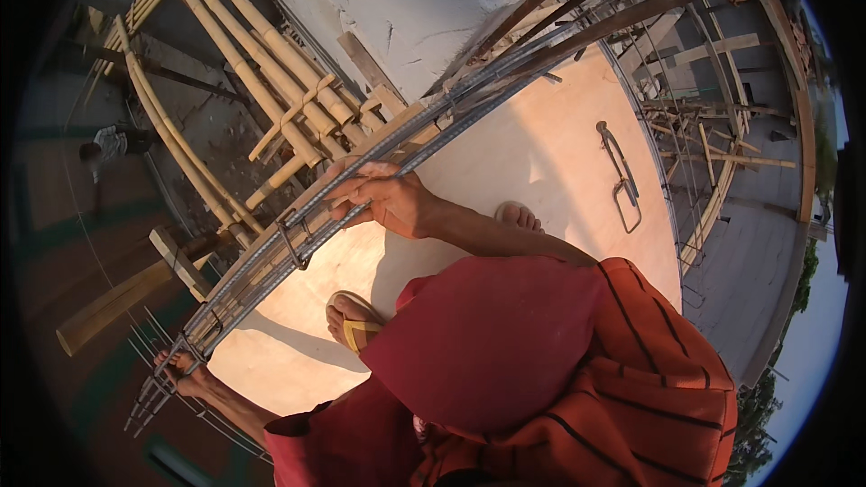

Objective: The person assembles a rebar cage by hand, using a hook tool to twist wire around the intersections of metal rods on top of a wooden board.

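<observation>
A long rebar cage (424, 113) of ribbed steel bars runs slantwise from the lower left to the upper right, along the platform's edge. My right hand (390, 202) is closed around its bars near the middle, fingers hooked over them. At the cage's lower-left end, my left hand (185, 373) grips the bars close to their loose tips; its fingers are partly hidden. A square steel stirrup (290, 242) wraps the bars between my hands. My feet, one in a yellow-strapped flip-flop (357, 326), stand on the pale board (478, 162).
Long-handled pincers (619, 176) lie on the board to the right. Bamboo poles (262, 54) and a timber beam (117, 311) extend beyond the cage on the left, over a drop. A person (117, 142) is down there. Upright rebar and timber framing (713, 126) border the right side.
</observation>
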`<state>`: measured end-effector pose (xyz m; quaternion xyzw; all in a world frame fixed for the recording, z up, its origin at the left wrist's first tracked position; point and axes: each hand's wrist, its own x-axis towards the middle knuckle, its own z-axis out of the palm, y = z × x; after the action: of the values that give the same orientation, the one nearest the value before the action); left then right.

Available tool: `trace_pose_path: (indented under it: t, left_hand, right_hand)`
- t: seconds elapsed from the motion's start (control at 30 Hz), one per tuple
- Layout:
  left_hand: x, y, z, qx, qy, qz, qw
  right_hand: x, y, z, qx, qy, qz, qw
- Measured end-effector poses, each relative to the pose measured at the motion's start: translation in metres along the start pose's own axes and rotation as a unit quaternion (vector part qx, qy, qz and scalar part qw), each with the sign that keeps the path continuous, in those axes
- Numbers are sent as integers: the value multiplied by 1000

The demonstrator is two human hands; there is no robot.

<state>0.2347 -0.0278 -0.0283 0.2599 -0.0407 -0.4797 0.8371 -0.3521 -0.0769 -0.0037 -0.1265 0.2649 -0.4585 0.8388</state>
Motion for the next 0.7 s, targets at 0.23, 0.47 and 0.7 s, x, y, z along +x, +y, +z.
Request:
trace_pose_path:
  t: [0.23, 0.47, 0.7]
  left_hand:
    - [-26, -13, -14, -87, -74, -53, 992]
    - [-49, -81, 68, -70, -12, 65, 995]
    - [-68, -49, 61, -69, 36, 124, 989]
  right_hand:
    - [-2, -17, -4, -22, 106, -19, 994]
    - [-10, -18, -2, -24, 142, -70, 987]
    - [-14, -5, -10, -64, -26, -51, 996]
